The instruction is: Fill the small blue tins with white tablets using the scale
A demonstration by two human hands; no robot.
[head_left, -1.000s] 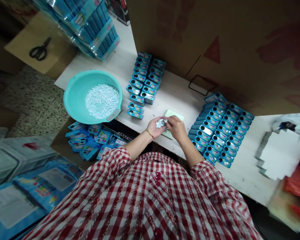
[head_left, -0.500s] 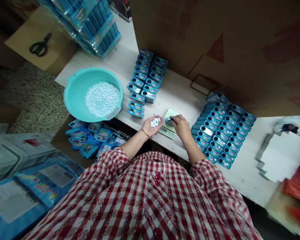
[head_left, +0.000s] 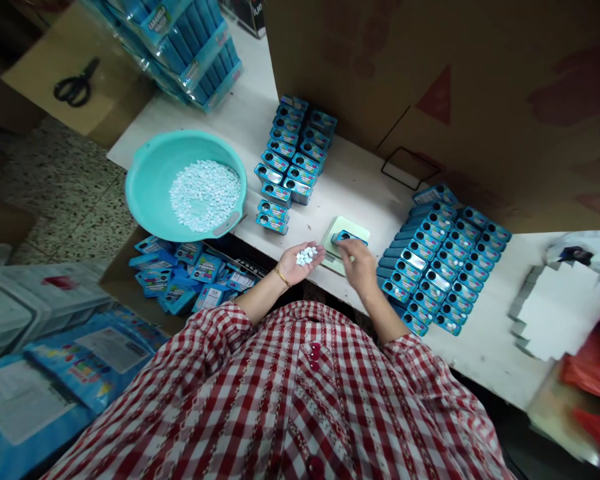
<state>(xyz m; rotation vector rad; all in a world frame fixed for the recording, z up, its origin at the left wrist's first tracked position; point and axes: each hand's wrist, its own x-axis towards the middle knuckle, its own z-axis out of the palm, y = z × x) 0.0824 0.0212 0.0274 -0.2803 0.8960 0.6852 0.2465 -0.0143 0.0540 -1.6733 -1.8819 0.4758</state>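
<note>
My left hand [head_left: 300, 261] is cupped palm up at the table's near edge and holds a small heap of white candies [head_left: 307, 255]. A pale green scale [head_left: 343, 241] lies just right of it, with one small blue tin [head_left: 344, 237] on top. My right hand [head_left: 359, 261] hovers over the scale's near side, fingers loosely apart, just below the tin; it holds nothing that I can see. A teal basin [head_left: 153, 175] with white candies [head_left: 205, 193] sits at the table's left end.
Two rows of blue tins [head_left: 289, 160] stand between basin and scale. A larger block of blue tins [head_left: 437, 257] lies right of the scale. A big cardboard sheet [head_left: 430, 80] walls the back. Blue packets [head_left: 190, 277] fill a box below; scissors [head_left: 75, 83] lie far left.
My hands have parted. The right hand set a blue tin on the scale and drew back toward me; the left hand with the candies slid left and down.
</note>
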